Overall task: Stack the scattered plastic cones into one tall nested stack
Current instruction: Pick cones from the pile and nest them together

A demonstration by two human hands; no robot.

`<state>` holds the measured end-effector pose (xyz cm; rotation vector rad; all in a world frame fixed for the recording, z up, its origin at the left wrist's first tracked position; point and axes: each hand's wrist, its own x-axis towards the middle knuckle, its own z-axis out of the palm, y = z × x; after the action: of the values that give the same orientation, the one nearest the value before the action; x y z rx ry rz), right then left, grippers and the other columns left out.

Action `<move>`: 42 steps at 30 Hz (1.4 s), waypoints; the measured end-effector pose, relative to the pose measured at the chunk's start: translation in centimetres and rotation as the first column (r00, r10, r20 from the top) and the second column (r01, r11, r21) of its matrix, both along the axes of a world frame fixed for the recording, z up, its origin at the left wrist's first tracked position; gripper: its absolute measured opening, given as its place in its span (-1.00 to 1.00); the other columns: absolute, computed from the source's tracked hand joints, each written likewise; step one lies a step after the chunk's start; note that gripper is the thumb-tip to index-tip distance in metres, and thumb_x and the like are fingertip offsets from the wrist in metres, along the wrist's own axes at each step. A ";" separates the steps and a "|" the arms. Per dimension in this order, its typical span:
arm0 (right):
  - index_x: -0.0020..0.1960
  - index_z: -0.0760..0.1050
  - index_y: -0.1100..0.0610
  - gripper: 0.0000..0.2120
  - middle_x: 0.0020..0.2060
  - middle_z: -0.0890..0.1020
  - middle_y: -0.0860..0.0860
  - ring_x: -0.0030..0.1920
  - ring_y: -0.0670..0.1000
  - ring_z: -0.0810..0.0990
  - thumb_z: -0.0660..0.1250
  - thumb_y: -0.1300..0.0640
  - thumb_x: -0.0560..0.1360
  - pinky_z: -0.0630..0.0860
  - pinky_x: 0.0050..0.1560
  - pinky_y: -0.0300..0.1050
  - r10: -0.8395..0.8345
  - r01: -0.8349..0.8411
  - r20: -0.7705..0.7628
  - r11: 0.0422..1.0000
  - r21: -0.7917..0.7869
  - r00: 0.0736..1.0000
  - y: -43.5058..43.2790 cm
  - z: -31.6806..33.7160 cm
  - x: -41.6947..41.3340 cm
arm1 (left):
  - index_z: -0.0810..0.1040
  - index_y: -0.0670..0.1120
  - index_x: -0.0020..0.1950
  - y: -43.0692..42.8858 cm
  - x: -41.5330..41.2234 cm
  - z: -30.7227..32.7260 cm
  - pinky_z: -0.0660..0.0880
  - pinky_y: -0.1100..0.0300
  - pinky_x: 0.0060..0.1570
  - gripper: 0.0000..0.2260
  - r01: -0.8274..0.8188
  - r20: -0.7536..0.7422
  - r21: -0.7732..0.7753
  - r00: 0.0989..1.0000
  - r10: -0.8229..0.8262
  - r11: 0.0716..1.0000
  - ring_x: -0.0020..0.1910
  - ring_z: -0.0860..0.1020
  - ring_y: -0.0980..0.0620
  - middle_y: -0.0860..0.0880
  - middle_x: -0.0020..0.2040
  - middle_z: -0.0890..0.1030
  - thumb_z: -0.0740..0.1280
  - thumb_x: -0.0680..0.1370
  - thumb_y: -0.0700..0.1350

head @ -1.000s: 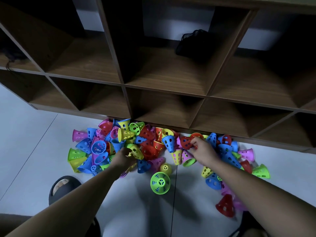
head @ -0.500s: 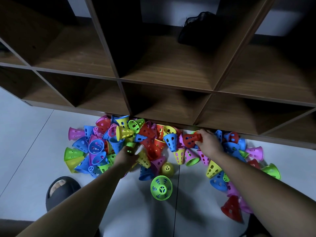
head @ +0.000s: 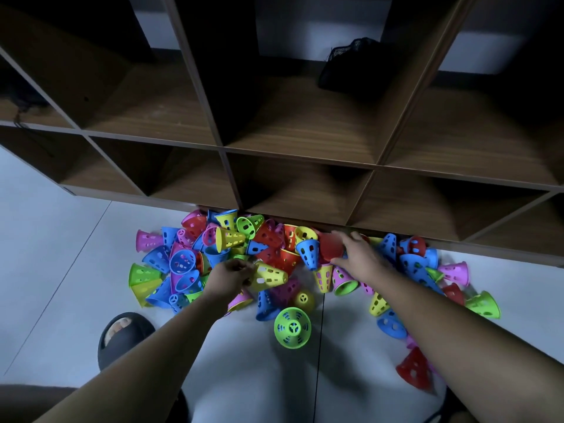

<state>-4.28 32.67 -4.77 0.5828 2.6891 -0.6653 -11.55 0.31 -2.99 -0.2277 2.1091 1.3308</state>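
1. My left grip (head: pixel 233 274) is clenched on a yellow cone (head: pixel 270 276). The fingers curl round the end nearest the wrist. The cone lies on its side at the 6 o'clock edge of the pile.
2. My right grip (head: pixel 358 254) is grasping a red cone (head: pixel 329 247), fingers over the top and thumb underneath. That cone is blurred, so I cannot tell which way it points. It sits at the 12 o'clock edge of the pile, close to the foot of the shelf unit (head: pixel 299 149).
3. The pile of cones (head: pixel 183 261) is a loose jumble of blue, pink, green, yellow and red. It is spread across the pale floor (head: pixel 61 239), and its 12 o'clock side is against the shelf unit's bottom edge.
4. A green cone (head: pixel 292 328) sits apart from the pile at 6 o'clock, its open mouth facing up at me.
5. Another red cone (head: pixel 413 369) rests at 5 o'clock, just beside my right forearm.
6. A foot in a black slipper (head: pixel 122 334) is at 7 o'clock.
7. A black mesh bag (head: pixel 348 65) lies in an upper shelf compartment at 1 o'clock.
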 end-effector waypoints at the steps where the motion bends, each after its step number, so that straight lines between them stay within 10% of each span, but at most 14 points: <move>1: 0.61 0.20 -0.25 -0.24 0.41 0.40 -0.05 0.25 0.10 0.60 0.51 -0.05 0.53 0.62 0.17 0.05 0.005 -0.005 -0.002 1.000 -0.009 1.000 -0.6 0.3 -0.1 | 0.71 -0.15 0.04 0.1 0.2 0.8 0.48 0.24 -0.35 -0.88 -0.001 0.014 0.035 1.000 0.000 0.999 -0.27 0.55 0.05 -0.08 -0.19 0.66 0.42 0.66 -0.12; 9: 0.47 0.38 -0.06 -0.56 0.45 0.40 -0.01 0.22 0.17 0.60 0.28 0.20 0.64 0.57 0.10 -0.01 0.252 -0.262 0.077 0.945 0.196 0.965 -2.8 0.7 -0.7 | 0.69 -0.23 0.15 0.1 1.4 5.9 0.54 0.16 -0.19 -0.77 0.148 0.138 0.231 0.973 -0.183 0.962 -0.17 0.56 -0.01 -0.18 -0.06 0.65 0.40 0.68 -0.08; 16: 0.48 0.41 0.00 -0.50 0.34 0.47 0.07 0.15 0.22 0.64 0.26 0.30 0.59 0.60 0.00 0.01 0.122 -0.103 -0.057 0.959 0.265 0.991 -2.2 1.2 0.8 | 0.66 -0.25 0.18 0.2 3.3 8.3 0.47 0.21 -0.28 -0.79 0.254 0.199 0.281 0.928 -0.315 0.926 -0.29 0.51 0.05 -0.10 -0.22 0.60 0.33 0.71 -0.13; 29: 0.04 0.68 0.00 -0.87 -0.19 0.73 0.04 -0.29 -0.04 0.74 0.50 0.17 0.52 0.70 -0.18 -0.04 -0.093 -0.041 -0.293 0.905 -0.423 0.952 -5.1 16.1 2.4 | 0.64 -0.24 0.10 0.6 5.4 9.1 0.49 0.25 -0.33 -0.84 0.346 0.104 0.239 0.920 -0.378 0.907 -0.33 0.51 0.10 -0.04 -0.25 0.59 0.32 0.71 -0.18; 36: 0.04 0.69 0.00 -0.87 -0.18 0.75 -0.02 -0.24 0.12 0.76 0.51 0.18 0.52 0.72 -0.15 0.10 0.222 -0.255 -0.126 0.804 -0.538 0.967 -9.6 22.2 4.7 | 0.63 -0.26 0.10 -0.4 8.0 6.8 0.56 0.18 -0.26 -0.80 0.379 -0.005 0.126 0.924 -0.382 0.917 -0.26 0.59 0.01 -0.11 -0.23 0.64 0.34 0.70 -0.12; 42: 0.13 0.66 -0.04 -0.79 -0.44 0.57 -0.27 -0.43 -0.34 0.50 0.48 0.11 0.51 0.35 -0.47 -0.41 0.481 -0.464 -0.004 0.844 -0.270 0.877 -12.2 20.7 6.3 | 0.59 -0.23 0.06 -1.3 8.6 5.2 0.61 0.14 -0.20 -0.88 0.358 0.002 0.133 0.932 -0.362 0.924 -0.23 0.66 0.00 -0.16 -0.18 0.69 0.35 0.69 -0.17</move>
<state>2.05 20.48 15.94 -0.1327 2.4748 -0.8190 -2.93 -1.00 2.25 0.1903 1.9168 1.2266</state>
